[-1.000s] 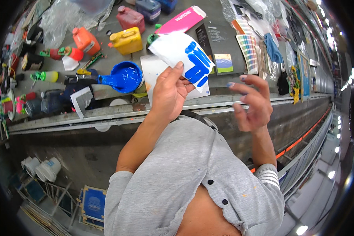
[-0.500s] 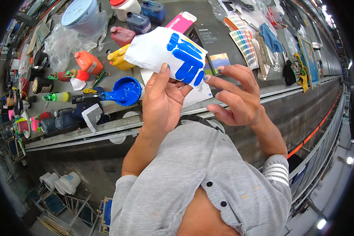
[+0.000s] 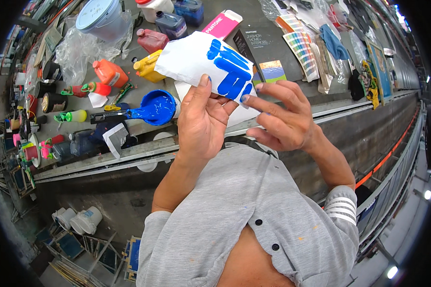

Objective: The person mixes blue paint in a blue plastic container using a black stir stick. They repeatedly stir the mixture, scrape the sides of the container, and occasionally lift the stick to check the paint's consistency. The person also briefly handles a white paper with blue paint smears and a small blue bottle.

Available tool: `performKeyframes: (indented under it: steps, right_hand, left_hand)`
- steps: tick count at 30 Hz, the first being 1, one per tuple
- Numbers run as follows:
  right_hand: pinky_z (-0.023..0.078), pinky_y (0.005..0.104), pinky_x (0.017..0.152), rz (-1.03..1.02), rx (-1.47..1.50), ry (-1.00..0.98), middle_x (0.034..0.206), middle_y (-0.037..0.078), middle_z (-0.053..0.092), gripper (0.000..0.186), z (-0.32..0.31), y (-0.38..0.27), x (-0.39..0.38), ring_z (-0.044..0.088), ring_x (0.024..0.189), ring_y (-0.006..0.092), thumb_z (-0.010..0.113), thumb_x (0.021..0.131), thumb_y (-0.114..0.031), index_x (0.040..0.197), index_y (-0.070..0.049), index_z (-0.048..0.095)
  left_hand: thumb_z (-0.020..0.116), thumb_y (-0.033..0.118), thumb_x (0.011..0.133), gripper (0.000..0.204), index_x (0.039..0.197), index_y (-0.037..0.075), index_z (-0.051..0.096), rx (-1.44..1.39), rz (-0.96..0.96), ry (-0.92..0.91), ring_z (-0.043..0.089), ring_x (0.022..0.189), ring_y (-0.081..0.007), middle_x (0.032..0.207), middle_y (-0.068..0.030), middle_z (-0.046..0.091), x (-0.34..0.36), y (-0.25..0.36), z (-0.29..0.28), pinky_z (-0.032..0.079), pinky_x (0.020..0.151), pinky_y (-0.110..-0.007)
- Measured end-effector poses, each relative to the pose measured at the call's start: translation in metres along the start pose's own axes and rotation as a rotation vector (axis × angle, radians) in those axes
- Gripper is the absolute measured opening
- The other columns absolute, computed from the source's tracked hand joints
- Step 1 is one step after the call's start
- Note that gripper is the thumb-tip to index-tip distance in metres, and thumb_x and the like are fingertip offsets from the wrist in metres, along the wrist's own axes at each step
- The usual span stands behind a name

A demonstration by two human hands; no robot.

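A torn piece of white paper [image 3: 179, 61] is pinched in my left hand [image 3: 203, 126], thumb on top and fingers beneath. Thick strokes of wet-looking blue paint [image 3: 232, 83] cover its right part. My right hand [image 3: 287, 117] is open at the paper's lower right corner, fingers apart and slightly curled. One paint-marked fingertip meets the corner or hovers just over it; I cannot tell which. Left of my left hand stands a tub of blue paint [image 3: 160, 106], with a paint-coated dark-handled spatula [image 3: 112, 116] lying across its rim. Another white sheet lies partly hidden beneath my hands.
Yellow [image 3: 149, 68], red [image 3: 152, 40] and orange [image 3: 110, 73] paint containers stand at the left, beside a lidded bucket [image 3: 99, 21]. A black colour book [image 3: 268, 50], fanned swatches [image 3: 301, 52] and a blue cloth [image 3: 334, 42] lie to the right. The table's metal edge [image 3: 321, 114] runs before me.
My right hand has moved slightly down and left, bringing a fingertip to the paper's corner. My left hand keeps its hold on the paper. The whole view has shifted a little.
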State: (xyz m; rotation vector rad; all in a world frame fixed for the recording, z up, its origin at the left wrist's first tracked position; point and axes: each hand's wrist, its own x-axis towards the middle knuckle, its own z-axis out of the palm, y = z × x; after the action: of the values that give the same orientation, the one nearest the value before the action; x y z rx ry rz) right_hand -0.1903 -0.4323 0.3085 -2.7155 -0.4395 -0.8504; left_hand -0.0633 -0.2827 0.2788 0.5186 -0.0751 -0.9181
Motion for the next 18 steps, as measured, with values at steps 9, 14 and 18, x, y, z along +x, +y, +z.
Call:
performKeyframes:
  steps: [9,14,18]
  right_hand:
    - [0.049,0.0451,0.091,0.034,-0.018,0.018,0.114,0.012,0.072,0.032,0.003,0.000,-0.004,0.063,0.114,0.0313,0.078,0.085,-0.030,0.085,-0.008,0.055]
    - [0.050,0.0472,0.090,0.028,-0.031,0.030,0.114,0.014,0.073,0.035,0.006,-0.001,-0.008,0.061,0.118,0.0355,0.073,0.090,-0.035,0.090,-0.008,0.051]
    - [0.049,0.0494,0.093,0.056,-0.034,0.053,0.114,0.014,0.073,0.035,0.004,0.000,-0.011,0.060,0.120,0.0363,0.074,0.090,-0.034,0.089,-0.008,0.051]
  left_hand:
    - [0.045,0.025,0.107,0.034,0.131,0.001,0.049,-0.029,-0.021,0.013,0.065,0.113,-0.0272,0.124,-0.0170,0.064,-0.002,-0.003,-0.002,0.053,0.102,-0.047]
    - [0.045,0.026,0.108,0.035,0.133,0.001,0.048,-0.044,-0.027,0.004,0.064,0.116,-0.0283,0.125,-0.0174,0.063,-0.004,-0.003,-0.001,0.053,0.102,-0.048]
    - [0.043,0.026,0.108,0.036,0.133,0.001,0.048,-0.046,-0.035,0.027,0.064,0.117,-0.0287,0.125,-0.0176,0.063,-0.003,-0.005,-0.001,0.053,0.102,-0.048]
